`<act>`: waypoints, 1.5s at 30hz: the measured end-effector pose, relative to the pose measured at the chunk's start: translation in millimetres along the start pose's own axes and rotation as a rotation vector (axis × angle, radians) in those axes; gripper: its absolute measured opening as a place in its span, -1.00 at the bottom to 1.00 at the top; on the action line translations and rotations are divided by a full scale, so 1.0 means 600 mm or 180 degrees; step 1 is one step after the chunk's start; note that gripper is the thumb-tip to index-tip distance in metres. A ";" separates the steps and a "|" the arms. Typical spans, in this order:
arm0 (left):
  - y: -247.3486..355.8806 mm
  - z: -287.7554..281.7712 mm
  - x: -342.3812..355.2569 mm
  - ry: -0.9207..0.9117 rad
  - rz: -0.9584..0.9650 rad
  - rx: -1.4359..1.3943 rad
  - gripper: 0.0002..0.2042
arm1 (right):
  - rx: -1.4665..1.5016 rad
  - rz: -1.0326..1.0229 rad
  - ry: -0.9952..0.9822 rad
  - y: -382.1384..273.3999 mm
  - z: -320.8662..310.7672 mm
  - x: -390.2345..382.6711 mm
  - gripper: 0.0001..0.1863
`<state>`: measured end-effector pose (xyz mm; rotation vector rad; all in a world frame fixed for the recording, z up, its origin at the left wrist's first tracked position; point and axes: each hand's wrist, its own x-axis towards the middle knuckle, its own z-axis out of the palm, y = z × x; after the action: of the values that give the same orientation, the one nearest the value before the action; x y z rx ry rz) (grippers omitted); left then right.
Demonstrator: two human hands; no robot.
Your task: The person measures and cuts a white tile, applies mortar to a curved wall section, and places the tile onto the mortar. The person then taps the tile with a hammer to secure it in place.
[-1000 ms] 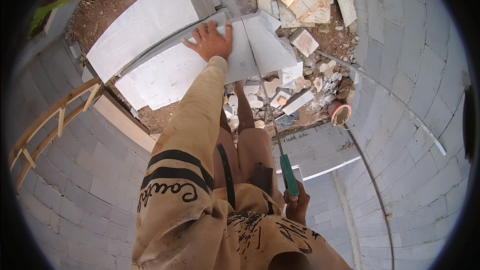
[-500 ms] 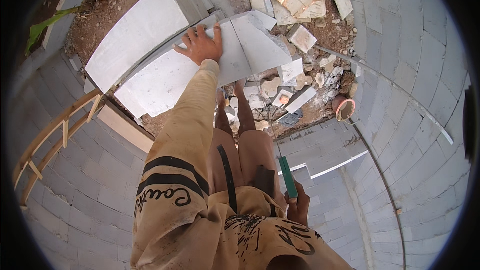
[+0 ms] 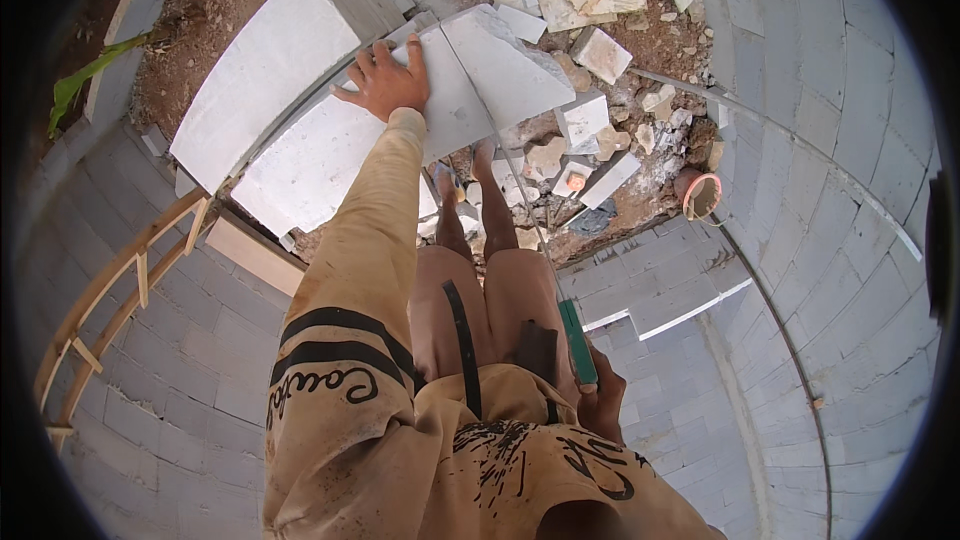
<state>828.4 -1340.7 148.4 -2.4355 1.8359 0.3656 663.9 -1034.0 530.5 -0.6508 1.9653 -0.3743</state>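
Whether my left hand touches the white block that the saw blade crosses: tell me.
Touching. The head view shows the left hand lying spread on the white block, left of the saw blade.

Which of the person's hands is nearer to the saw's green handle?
Right. The right hand is wrapped around the green handle; the left hand lies spread on the white block, well away from it.

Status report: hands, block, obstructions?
Left hand spread on white block. Right hand gripping green-handled handsaw. Blade across block, right of left hand. Loose rubble nearby; nothing visibly blocking blade.
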 end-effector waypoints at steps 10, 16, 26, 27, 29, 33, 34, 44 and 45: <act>-0.008 -0.002 -0.017 0.0274 0.0233 -0.0093 -0.40 | 0.0084 -0.0497 -0.0162 0.042 0.104 0.199 -0.45; -0.006 0.003 -0.006 0.0322 0.0177 -0.0200 -0.42 | 0.0070 0.0090 -0.0263 0.026 0.004 -0.021 -0.20; -0.008 -0.003 -0.013 0.0192 0.0172 -0.0088 -0.39 | 0.0109 -0.0195 -0.0158 0.034 0.084 0.132 -0.36; -0.007 -0.001 -0.009 0.0241 0.0179 -0.0155 -0.39 | 0.0202 -0.0351 -0.0054 0.030 0.057 0.081 -0.31; -0.010 0.002 -0.012 0.0436 0.0298 -0.0173 -0.40 | -0.0167 -0.0828 0.0172 0.013 0.019 0.020 -0.28; -0.007 0.002 -0.010 0.0356 0.0227 -0.0140 -0.40 | 0.0381 -0.0351 -0.0221 -0.001 0.064 0.169 -0.34; -0.006 0.000 -0.007 0.0161 0.0071 -0.0024 -0.39 | 0.0126 -0.0284 -0.0399 0.003 0.095 0.243 -0.38; 0.006 0.000 0.005 -0.0026 -0.0041 0.0179 -0.42 | 0.0047 0.0006 -0.0190 0.006 0.001 0.013 -0.23; 0.005 0.002 0.004 0.0130 -0.0047 0.0161 -0.44 | 0.0139 0.0001 -0.0149 -0.010 -0.002 0.030 -0.21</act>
<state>825.7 -1343.5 146.8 -2.4393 1.8186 0.2670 657.9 -1049.4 520.9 -0.6259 1.9078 -0.3972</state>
